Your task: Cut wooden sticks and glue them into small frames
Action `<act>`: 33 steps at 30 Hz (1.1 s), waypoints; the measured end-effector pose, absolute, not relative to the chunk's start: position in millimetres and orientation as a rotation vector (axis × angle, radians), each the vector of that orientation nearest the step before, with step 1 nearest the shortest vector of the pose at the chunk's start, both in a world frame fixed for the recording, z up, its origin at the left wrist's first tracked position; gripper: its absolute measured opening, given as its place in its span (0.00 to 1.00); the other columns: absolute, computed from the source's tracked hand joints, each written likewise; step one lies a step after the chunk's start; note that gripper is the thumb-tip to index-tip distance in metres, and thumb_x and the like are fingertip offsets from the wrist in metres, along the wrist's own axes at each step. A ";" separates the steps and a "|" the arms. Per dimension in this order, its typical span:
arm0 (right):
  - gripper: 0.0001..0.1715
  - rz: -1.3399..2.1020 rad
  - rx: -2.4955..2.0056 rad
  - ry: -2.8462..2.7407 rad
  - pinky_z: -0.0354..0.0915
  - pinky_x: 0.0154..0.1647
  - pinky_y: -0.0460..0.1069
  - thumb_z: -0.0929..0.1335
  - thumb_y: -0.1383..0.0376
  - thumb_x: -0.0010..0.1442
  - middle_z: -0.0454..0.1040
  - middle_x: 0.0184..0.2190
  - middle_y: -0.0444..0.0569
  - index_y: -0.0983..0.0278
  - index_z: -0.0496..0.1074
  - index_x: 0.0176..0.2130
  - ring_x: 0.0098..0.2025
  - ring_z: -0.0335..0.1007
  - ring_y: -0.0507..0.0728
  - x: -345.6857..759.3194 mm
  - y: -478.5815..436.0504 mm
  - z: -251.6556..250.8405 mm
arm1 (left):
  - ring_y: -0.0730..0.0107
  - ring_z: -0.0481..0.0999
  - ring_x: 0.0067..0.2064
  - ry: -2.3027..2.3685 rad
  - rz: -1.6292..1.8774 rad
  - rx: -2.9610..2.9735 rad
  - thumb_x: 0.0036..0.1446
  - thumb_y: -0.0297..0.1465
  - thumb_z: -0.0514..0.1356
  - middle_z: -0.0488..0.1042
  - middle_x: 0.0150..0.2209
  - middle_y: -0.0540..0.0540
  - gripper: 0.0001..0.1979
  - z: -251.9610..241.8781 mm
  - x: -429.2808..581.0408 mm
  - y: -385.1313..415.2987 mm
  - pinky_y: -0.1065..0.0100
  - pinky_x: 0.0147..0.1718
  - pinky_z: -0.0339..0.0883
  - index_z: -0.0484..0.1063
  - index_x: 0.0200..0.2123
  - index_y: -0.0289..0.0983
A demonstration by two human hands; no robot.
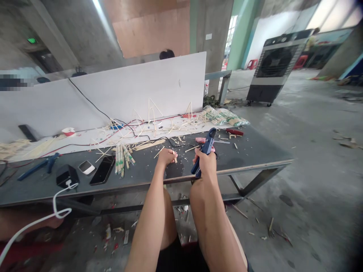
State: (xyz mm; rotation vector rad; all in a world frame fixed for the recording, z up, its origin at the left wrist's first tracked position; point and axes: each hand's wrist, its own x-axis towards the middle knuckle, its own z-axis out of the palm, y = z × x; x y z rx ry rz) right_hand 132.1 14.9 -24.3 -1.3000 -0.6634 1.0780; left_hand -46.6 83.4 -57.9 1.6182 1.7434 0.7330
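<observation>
The left hand pinches one short bamboo stick above the dark surface; the right hand closes fully around one blue cutter; a second cutter lies well left

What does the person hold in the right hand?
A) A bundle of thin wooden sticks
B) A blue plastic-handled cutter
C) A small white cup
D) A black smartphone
B. The right hand closes around the blue plastic-handled cutter, whose handle shows above and below the fist.
</observation>
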 end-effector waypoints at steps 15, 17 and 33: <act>0.12 1.086 -1.264 -0.694 0.66 0.20 0.47 0.72 0.58 0.45 0.69 0.18 0.40 0.62 0.69 0.29 0.20 0.69 0.54 143.9 27.2 -33.0 | 0.72 0.69 0.19 1.837 0.656 1.655 0.45 0.31 0.67 0.72 0.15 0.48 0.07 -59.0 -52.3 103.9 0.72 0.22 0.62 0.77 0.19 0.37; 0.12 1.098 -1.268 -0.704 0.66 0.20 0.47 0.71 0.58 0.45 0.69 0.19 0.41 0.62 0.69 0.29 0.20 0.69 0.54 142.7 27.3 -32.6 | 0.71 0.69 0.20 1.853 0.677 1.666 0.44 0.31 0.67 0.71 0.15 0.48 0.07 -59.1 -52.8 104.8 0.72 0.23 0.62 0.76 0.18 0.37; 0.12 1.073 -1.233 -0.628 0.67 0.20 0.48 0.71 0.60 0.44 0.68 0.18 0.39 0.62 0.69 0.30 0.20 0.68 0.54 135.1 28.3 -31.5 | 0.69 0.68 0.29 1.732 0.564 2.273 0.54 0.33 0.63 0.73 0.23 0.45 0.10 -59.2 17.7 123.7 0.69 0.31 0.56 0.79 0.24 0.35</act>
